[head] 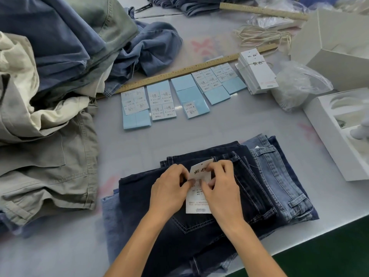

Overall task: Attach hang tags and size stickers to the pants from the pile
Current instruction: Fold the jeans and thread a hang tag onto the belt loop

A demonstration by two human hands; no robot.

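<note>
Right now both hands, left hand (169,186) and right hand (219,182), are pinching the white paper hang tag (197,202), lying lengthwise toward the person on dark denim pants (199,232)

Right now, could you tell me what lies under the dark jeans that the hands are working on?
Lighter blue jeans lie beneath the dark jeans, showing at their right and lower left. How many pairs are stacked there is hidden.

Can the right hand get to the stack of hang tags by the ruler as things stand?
Probably yes, once freed: the right hand now pinches the hang tag on the dark jeans; bare table lies between it and the stack of hang tags.
</note>
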